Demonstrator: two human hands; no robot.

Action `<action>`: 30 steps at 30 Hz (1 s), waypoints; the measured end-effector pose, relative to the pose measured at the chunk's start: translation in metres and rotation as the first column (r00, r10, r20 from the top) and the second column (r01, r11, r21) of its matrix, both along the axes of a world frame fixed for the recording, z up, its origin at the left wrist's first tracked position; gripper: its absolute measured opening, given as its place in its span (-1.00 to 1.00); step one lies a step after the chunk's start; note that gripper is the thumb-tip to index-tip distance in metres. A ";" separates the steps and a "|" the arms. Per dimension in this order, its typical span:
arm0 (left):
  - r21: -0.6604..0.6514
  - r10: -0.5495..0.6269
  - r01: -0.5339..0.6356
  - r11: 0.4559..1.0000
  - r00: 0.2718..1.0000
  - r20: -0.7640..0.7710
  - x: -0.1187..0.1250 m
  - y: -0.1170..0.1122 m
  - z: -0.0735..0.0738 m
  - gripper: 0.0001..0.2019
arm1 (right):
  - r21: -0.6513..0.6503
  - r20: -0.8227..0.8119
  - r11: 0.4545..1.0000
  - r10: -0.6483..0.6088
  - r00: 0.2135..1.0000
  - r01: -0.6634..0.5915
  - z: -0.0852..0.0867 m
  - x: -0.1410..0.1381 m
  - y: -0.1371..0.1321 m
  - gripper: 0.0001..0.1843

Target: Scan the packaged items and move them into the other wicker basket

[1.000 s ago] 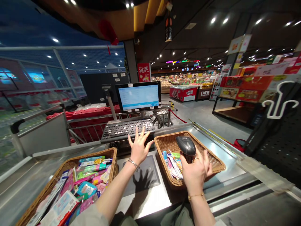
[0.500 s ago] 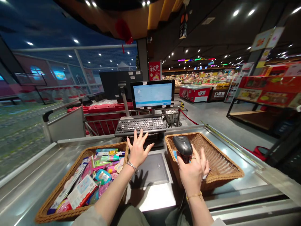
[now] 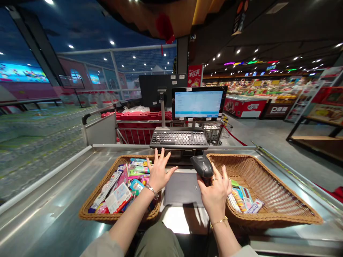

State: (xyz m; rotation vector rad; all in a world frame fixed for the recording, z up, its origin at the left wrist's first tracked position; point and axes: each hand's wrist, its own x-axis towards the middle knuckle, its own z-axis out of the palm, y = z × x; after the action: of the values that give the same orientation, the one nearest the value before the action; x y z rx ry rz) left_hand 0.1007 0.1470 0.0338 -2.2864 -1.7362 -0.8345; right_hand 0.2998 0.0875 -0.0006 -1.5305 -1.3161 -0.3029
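Note:
My left hand hovers with fingers spread, holding nothing, above the right rim of the left wicker basket, which is full of small packaged goods. My right hand grips a black handheld barcode scanner by its handle, head up, at the left edge of the right wicker basket. A few packets lie in that basket just right of the hand. A dark flat scanner pad sits between the baskets.
A keyboard and a lit monitor stand behind the baskets on the steel checkout counter. A red shopping trolley stands beyond it. Store shelves and a freezer lie to the right.
The view has swung left, so baskets and till shifted right in frame. My left hand stays spread near the keyboard edge. My right hand keeps the scanner; the packets in the right basket show again.

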 end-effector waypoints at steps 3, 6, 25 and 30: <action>-0.017 0.032 -0.032 0.999 0.999 0.001 -0.015 -0.001 -0.004 -0.39 | -0.017 0.010 0.999 0.037 0.999 -0.037 -0.002 -0.012 0.003 -0.61; -0.028 0.059 -0.059 0.998 0.998 -0.012 -0.030 -0.003 -0.009 -0.39 | -0.023 0.016 0.997 0.075 0.997 -0.075 -0.003 -0.023 0.005 -0.69; -0.100 0.209 -0.220 0.970 0.972 -0.106 -0.124 -0.027 -0.018 -0.44 | -0.089 0.026 0.976 0.203 0.979 -0.200 -0.016 -0.067 0.010 -0.74; -0.140 0.272 -0.291 0.946 0.952 -0.141 -0.152 -0.035 -0.014 -0.42 | -0.084 0.039 0.976 0.203 0.978 -0.199 -0.016 -0.069 0.010 -0.77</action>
State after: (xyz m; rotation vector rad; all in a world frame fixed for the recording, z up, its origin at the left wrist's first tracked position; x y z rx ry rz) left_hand -0.0508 0.1119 0.0201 -2.0558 -2.0747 -0.5100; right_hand 0.2307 0.0973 -0.0170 -1.4489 -1.5239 -0.1600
